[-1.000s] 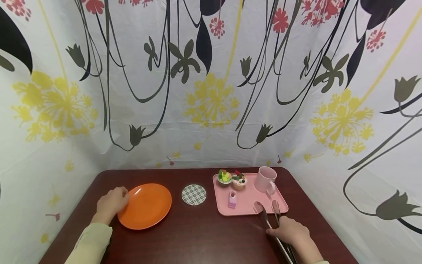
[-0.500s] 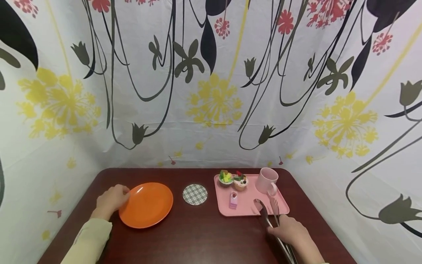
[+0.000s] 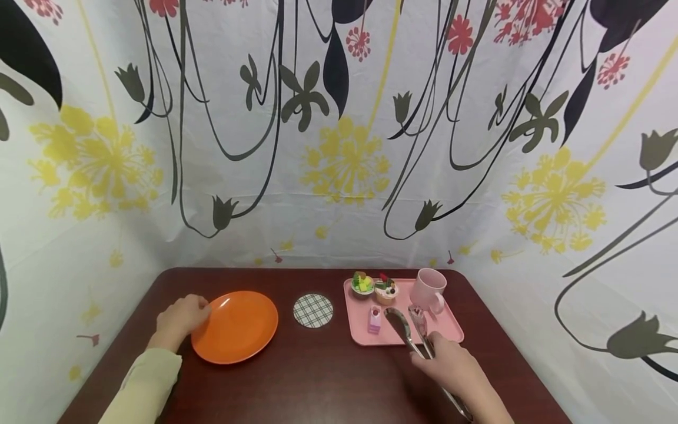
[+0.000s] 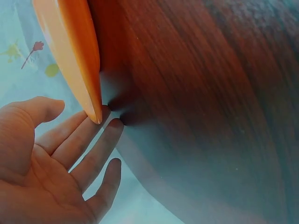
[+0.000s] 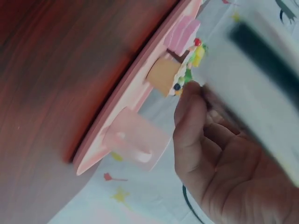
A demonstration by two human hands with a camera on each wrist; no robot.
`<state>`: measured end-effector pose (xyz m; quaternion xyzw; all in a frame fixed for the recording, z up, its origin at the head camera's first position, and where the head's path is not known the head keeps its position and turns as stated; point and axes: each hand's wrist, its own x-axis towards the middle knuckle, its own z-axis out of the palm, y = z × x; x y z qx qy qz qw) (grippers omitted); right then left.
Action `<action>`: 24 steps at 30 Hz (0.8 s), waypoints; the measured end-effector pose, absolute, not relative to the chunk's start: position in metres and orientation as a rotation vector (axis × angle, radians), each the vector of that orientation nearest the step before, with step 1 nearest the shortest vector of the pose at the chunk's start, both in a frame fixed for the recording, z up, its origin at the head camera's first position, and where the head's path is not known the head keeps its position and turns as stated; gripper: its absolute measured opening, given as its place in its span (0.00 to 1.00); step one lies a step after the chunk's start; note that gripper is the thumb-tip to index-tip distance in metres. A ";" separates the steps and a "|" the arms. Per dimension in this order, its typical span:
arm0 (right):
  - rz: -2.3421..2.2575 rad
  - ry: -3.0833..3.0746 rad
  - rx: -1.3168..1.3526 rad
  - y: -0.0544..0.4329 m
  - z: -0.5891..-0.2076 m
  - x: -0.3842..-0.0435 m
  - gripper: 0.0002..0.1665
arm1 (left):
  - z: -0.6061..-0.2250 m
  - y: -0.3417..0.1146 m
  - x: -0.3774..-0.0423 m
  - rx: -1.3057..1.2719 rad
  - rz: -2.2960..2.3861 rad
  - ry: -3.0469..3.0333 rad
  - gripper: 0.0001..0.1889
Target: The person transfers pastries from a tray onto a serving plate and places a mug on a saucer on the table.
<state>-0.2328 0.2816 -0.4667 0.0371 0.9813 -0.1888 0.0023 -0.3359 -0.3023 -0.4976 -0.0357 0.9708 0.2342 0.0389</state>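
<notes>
My left hand [image 3: 181, 321] is at the left rim of an orange plate [image 3: 235, 327]. In the left wrist view its fingers [image 4: 96, 156] extend beneath the plate's edge, while the thumb stands apart from it. My right hand [image 3: 450, 365] grips metal tongs [image 3: 397, 321], whose spread ends overlap the front of a pink tray [image 3: 365, 338]. A pink cake slice [image 3: 374, 321] stands just left of the tong ends. Behind it sit a fruit-topped tart [image 3: 385, 293] and a small cup of green and yellow pieces [image 3: 362, 284]. The tongs are blurred in the right wrist view.
A pink mug [image 3: 428, 291] stands at the tray's back right. Between plate and tray lies a round checked coaster [image 3: 313, 311]. The dark wooden table [image 3: 296, 383] meets a patterned curtain [image 3: 254, 176] behind and at both sides.
My right hand has raised the tongs and swung their ends leftward over the tray, toward the cake slice. The left hand and the plate stay where they were.
</notes>
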 end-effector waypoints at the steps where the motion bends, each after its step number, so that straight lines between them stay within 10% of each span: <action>1: -0.603 3.084 0.108 0.279 -0.467 -0.232 0.26 | -0.498 -0.302 -0.336 -0.106 0.719 2.975 0.25; 24: -0.754 3.113 0.101 0.239 -0.490 -0.239 0.19 | -0.496 -0.301 -0.335 -0.129 0.712 2.945 0.27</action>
